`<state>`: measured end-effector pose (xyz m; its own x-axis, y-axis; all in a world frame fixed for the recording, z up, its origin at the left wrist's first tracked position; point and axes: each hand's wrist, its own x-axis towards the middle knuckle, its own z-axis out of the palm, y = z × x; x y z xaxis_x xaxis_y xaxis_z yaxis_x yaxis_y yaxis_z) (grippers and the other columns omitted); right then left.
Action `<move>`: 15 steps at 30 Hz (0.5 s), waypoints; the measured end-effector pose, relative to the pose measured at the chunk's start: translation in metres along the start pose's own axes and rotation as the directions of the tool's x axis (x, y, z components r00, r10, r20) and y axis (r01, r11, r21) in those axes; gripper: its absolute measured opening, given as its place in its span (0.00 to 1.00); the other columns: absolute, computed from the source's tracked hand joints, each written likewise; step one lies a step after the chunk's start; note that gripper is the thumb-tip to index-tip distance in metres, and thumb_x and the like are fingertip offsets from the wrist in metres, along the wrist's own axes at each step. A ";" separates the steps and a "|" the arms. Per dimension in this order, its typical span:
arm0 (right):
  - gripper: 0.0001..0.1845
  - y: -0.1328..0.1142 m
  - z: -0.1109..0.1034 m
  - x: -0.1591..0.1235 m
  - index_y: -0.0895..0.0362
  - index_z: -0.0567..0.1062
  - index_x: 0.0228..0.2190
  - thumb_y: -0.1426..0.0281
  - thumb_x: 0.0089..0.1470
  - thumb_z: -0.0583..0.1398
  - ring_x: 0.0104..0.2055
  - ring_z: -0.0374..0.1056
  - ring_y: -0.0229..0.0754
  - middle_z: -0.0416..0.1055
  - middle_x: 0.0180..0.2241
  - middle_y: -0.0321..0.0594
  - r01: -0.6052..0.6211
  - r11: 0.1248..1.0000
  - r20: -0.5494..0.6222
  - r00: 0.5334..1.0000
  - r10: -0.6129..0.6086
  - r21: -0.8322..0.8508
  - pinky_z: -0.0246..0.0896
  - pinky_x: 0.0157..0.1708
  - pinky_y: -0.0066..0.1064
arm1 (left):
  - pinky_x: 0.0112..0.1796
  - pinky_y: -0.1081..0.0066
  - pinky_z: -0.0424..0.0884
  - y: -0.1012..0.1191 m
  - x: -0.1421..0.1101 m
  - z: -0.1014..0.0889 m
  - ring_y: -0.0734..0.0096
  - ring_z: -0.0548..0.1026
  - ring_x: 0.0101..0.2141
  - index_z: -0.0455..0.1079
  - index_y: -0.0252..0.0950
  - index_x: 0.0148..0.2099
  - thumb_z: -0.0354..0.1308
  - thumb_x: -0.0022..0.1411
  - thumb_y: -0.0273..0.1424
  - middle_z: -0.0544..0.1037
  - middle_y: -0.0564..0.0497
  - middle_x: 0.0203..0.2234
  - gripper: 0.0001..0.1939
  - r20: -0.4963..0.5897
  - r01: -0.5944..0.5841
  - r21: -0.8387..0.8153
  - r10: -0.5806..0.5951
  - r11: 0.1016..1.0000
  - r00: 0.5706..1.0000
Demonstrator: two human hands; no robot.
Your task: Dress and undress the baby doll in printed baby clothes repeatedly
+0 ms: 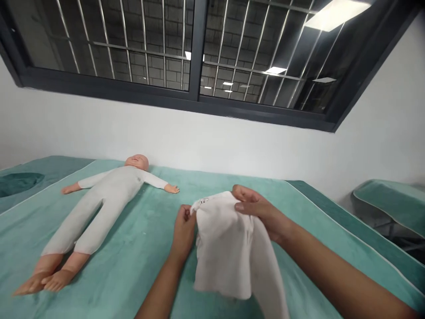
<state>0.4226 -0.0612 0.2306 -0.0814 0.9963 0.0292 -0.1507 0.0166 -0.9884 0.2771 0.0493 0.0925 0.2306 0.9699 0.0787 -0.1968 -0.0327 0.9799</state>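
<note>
A white baby garment (222, 248) with a small dark print at its upper edge hangs between my hands above the green cover. My left hand (184, 228) pinches its upper left corner. At the upper right, my right hand (257, 210) grips the fabric with the thumb on top. One long piece of the cloth, like a sleeve or leg, hangs down under my right wrist. To the left lies a baby doll (114, 190) on its back in a whitish suit, arms spread, its head toward the wall. Neither hand touches the doll.
A green cloth cover (149, 257) with darker borders lies over the table. Behind it rise a white wall (212, 141) and a dark-framed barred window (195, 53). Another green-covered surface (392, 204) stands at the right, and a dark green round shape (20, 182) lies at the left.
</note>
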 end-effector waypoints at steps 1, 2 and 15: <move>0.18 -0.004 -0.009 -0.003 0.54 0.58 0.28 0.65 0.49 0.65 0.24 0.57 0.32 0.59 0.25 0.29 0.008 0.994 -0.064 0.998 -0.015 -0.111 0.52 0.24 0.24 | 0.27 0.77 0.62 0.007 0.003 -0.007 0.77 0.63 0.25 0.60 0.37 0.31 0.57 0.55 0.35 0.63 0.59 0.23 0.10 -0.062 -0.029 0.008 0.030 1.000 0.998; 0.17 -0.007 -0.018 -0.007 0.53 0.60 0.29 0.65 0.50 0.65 0.26 0.58 0.33 0.60 0.27 0.29 0.003 0.967 -0.133 0.990 -0.038 -0.255 0.52 0.25 0.24 | 0.27 0.77 0.62 0.016 0.006 -0.013 0.77 0.63 0.26 0.58 0.38 0.30 0.57 0.54 0.33 0.64 0.58 0.24 0.10 -0.122 -0.074 0.008 0.075 0.997 0.990; 0.24 0.027 -0.007 -0.013 0.52 0.69 0.49 0.51 0.58 0.53 0.43 0.67 0.44 0.70 0.44 0.44 0.049 0.761 0.034 0.999 -0.036 -0.647 0.62 0.40 0.36 | 0.36 0.69 0.70 0.185 -0.025 -0.048 0.72 0.71 0.35 0.63 0.38 0.39 0.58 0.50 0.24 0.70 0.55 0.32 0.13 -0.493 -0.657 0.363 0.735 0.660 0.466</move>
<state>0.4269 -0.0728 0.2021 -0.1095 0.9915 0.0695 0.5183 0.1167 -0.8472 0.1897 0.0306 0.2629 -0.5066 0.5471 0.6664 0.0645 -0.7467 0.6620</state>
